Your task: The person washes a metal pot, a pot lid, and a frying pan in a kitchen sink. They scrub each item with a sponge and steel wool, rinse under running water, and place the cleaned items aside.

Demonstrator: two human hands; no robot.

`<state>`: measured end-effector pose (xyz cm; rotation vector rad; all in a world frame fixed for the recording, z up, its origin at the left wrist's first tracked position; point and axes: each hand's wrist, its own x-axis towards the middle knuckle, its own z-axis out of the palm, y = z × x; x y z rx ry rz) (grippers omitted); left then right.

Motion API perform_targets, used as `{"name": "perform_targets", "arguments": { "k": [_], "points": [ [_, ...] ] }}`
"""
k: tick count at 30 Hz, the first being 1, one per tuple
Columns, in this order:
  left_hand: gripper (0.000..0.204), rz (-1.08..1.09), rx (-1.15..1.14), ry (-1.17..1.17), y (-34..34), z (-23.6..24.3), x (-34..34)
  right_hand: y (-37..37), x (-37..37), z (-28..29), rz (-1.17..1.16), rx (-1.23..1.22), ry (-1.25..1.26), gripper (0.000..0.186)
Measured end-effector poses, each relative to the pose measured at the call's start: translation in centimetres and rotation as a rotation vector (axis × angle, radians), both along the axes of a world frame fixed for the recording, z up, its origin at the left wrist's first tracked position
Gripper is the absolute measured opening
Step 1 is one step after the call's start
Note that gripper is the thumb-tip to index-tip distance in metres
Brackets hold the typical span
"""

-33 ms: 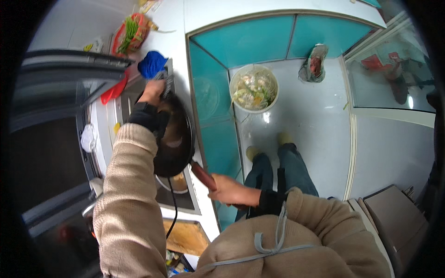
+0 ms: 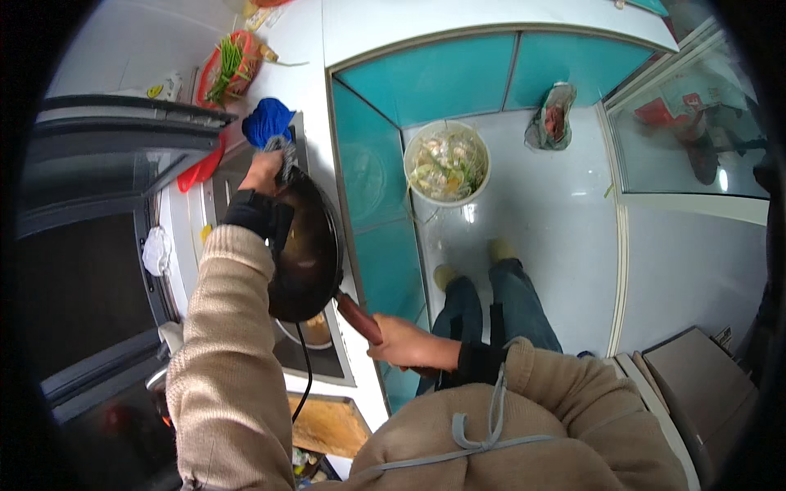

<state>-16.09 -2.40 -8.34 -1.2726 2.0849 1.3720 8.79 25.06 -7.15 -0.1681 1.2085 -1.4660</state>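
A dark wok (image 2: 309,254) sits tilted over the stove at the left of the counter. Its reddish-brown handle (image 2: 359,317) points toward me, with my right hand (image 2: 409,342) wrapped round it. At the wok's far rim, my left hand (image 2: 264,170) is closed on a grey, rough-looking cloth or scrubber (image 2: 285,154). The wok's inside looks dark and shiny. Just beyond my left hand lies a crumpled blue cloth (image 2: 268,123). My left sleeve and wrist cover part of the wok's left side.
A red basket of green stalks (image 2: 229,67) stands on the far counter. Below the wok show a pale round dish (image 2: 315,331), a black cord (image 2: 306,372) and a wooden board (image 2: 327,424). On the floor are a bucket of scraps (image 2: 448,164) and a plastic bag (image 2: 553,119).
The grey cloth or scrubber and my left hand have shifted slightly at the far rim. The wok has tilted a little, and its inside catches more light. My right hand keeps its grip.
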Motion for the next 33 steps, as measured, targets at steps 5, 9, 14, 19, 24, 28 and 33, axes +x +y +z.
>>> {"name": "perform_targets", "arguments": {
  "k": [5, 9, 14, 19, 24, 28, 33],
  "points": [
    [0.047, -0.034, 0.187, 0.197, -4.7, 2.2, 5.6, -0.1, -0.8, 0.5, 0.071, -0.001, 0.031, 0.031],
    [0.06, -0.245, -0.097, 0.202, -7.8, 2.0, 13.9, -0.4, -1.2, 0.6, 0.082, -0.015, -0.03, 0.035],
    [0.065, -0.908, -0.505, 0.127, -7.0, -1.9, 17.1, -1.0, -1.4, 1.4, 0.099, 0.013, -0.064, 0.039],
    [0.042, -1.257, -0.615, 0.249, -1.7, -4.0, 16.6, -1.6, -1.7, 2.2, 0.174, 0.13, 0.0, 0.039],
    [0.027, -1.022, -0.841, 0.415, -6.2, -4.1, 12.0, -1.9, -1.7, 2.9, 0.188, 0.182, -0.026, 0.041],
    [0.045, -1.072, -0.716, -0.023, -10.6, -3.7, 16.6, -2.0, -1.9, 3.7, 0.156, 0.161, -0.082, 0.05],
    [0.049, -1.121, -0.479, 0.419, -3.8, -4.4, 18.4, -3.0, -1.8, 4.4, 0.197, 0.175, -0.071, 0.061]
  ]
}}
